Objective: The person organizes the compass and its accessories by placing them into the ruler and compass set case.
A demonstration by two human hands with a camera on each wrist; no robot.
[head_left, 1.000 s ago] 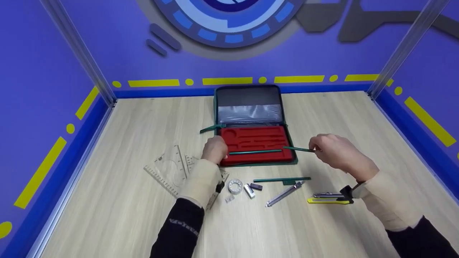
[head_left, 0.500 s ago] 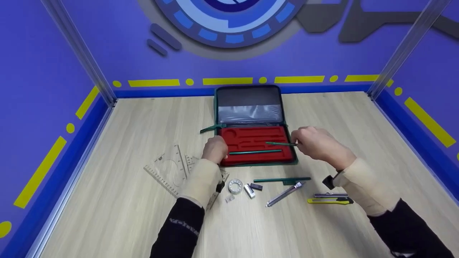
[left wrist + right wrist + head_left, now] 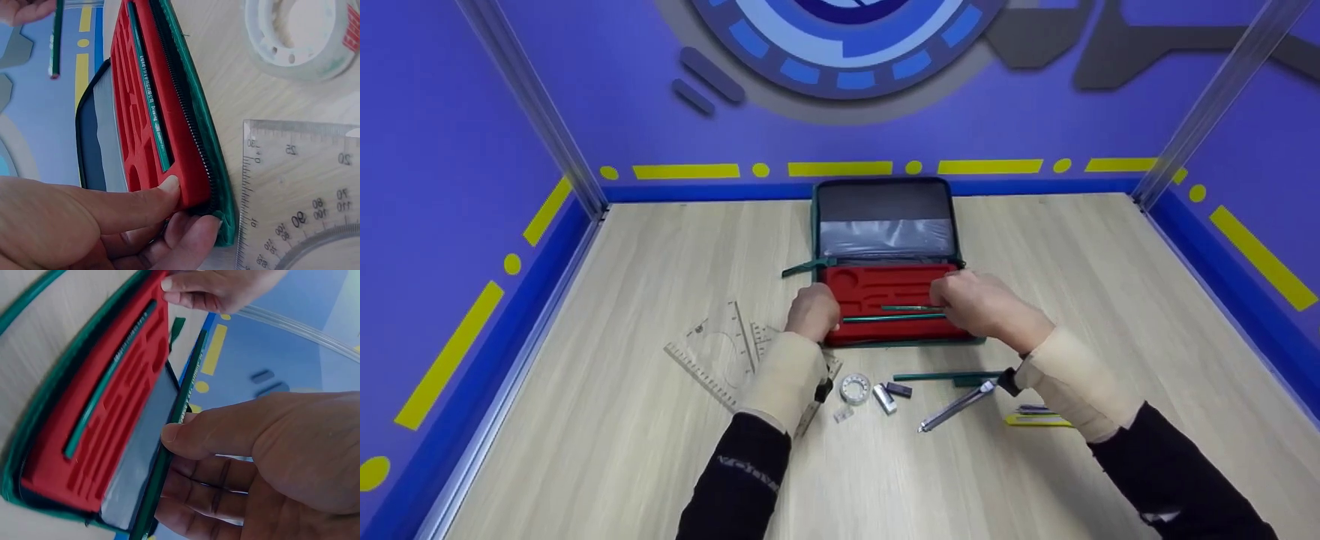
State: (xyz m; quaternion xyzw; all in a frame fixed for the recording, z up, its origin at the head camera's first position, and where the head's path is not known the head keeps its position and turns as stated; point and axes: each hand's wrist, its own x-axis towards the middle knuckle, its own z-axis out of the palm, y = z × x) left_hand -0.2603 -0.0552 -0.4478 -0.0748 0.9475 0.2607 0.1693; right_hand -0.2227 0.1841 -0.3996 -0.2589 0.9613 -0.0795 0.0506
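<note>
An open zip case [image 3: 885, 201] with a red moulded insert [image 3: 896, 332] lies at the back of the table. My left hand [image 3: 814, 311] pinches the insert's near left corner, thumb on the red top and fingers against its side, as the left wrist view shows. One green pencil [image 3: 149, 90] rests in the insert's front groove. Over the insert's right part, my right hand [image 3: 986, 304] holds a second green pencil [image 3: 191, 374] between thumb and fingers. In the right wrist view, this pencil is raised clear of the insert, whose other grooves hold nothing.
Nearer me lie a tape roll [image 3: 855, 389], an eraser [image 3: 898, 389], a silver-coloured block [image 3: 884, 399], a green stick with a clip [image 3: 937, 376], a compass [image 3: 956, 406] and a yellow cutter [image 3: 1035, 421]. Clear set squares [image 3: 720, 349] lie partly under the left forearm.
My right hand has moved left with its pencil, from beside the case to over the insert. The left hand stays on the insert's corner.
</note>
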